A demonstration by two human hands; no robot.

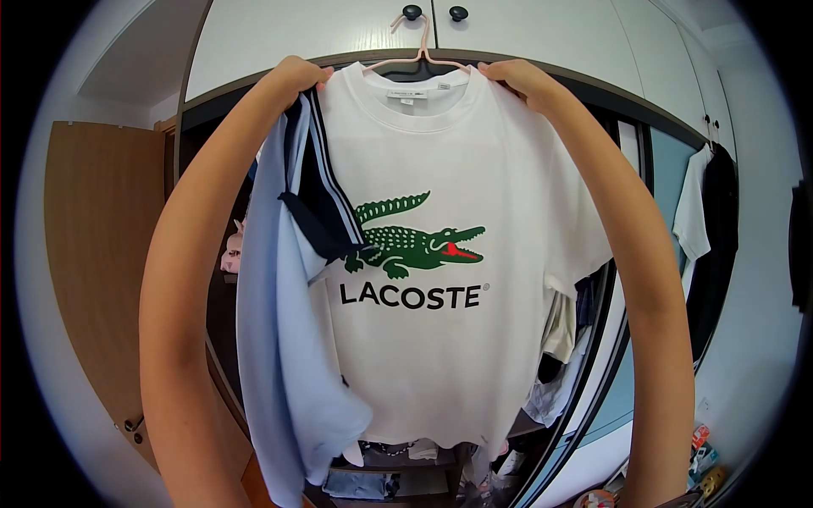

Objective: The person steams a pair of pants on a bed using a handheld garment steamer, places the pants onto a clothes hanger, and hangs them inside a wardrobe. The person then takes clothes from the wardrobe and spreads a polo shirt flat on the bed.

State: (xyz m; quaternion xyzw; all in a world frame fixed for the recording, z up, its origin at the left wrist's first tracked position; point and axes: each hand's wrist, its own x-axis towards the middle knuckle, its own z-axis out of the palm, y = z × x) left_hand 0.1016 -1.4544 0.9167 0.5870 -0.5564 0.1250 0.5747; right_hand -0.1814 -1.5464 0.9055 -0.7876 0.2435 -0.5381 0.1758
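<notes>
A white T-shirt with a green crocodile print and the word LACOSTE hangs upright in front of me on a pink hanger. The hanger's hook overlaps a black cupboard knob; I cannot tell whether it hangs on it. My left hand is closed on the shirt's shoulder at the left, and my right hand pinches the opposite shoulder. A light blue garment with a dark striped part drapes down below my left hand, over the shirt's left side. How it is held is hidden.
White cupboard doors stand above an open wardrobe with clothes and shelves behind the shirt. A wooden door is at the left. At the right, a white garment and a black garment hang by the wall, above small items.
</notes>
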